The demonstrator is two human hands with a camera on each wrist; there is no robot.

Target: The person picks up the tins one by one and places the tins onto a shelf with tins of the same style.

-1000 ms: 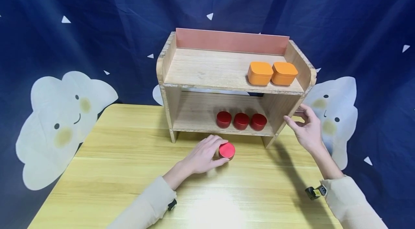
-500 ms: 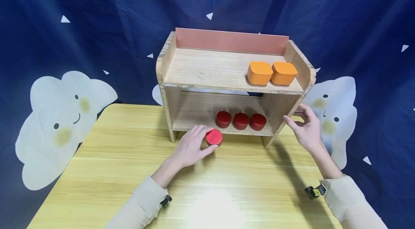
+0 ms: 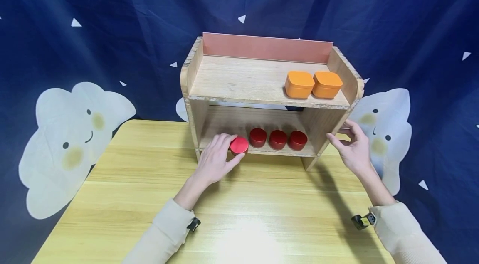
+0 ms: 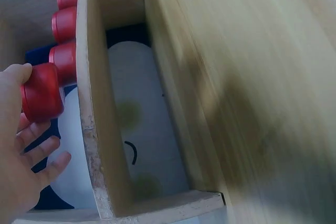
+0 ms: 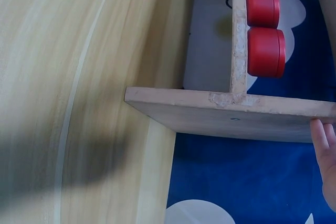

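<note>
Left hand (image 3: 213, 160) at frame centre-left, grasping red tin (image 3: 239, 145) at lower shelf (image 3: 220, 141) edge, just left of three red tins (image 3: 278, 139). Two orange tins (image 3: 313, 84) upper right. Right hand (image 3: 351, 147), fingers relaxed, touching rack side (image 3: 329, 124).

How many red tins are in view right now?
4. Three red tins stand in a row on the lower shelf. The left hand holds the fourth tin at their left end. None seem hidden.

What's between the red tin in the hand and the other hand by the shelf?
In the head view, three red tins stand in a row on the lower shelf between the held tin and the right hand.
</note>
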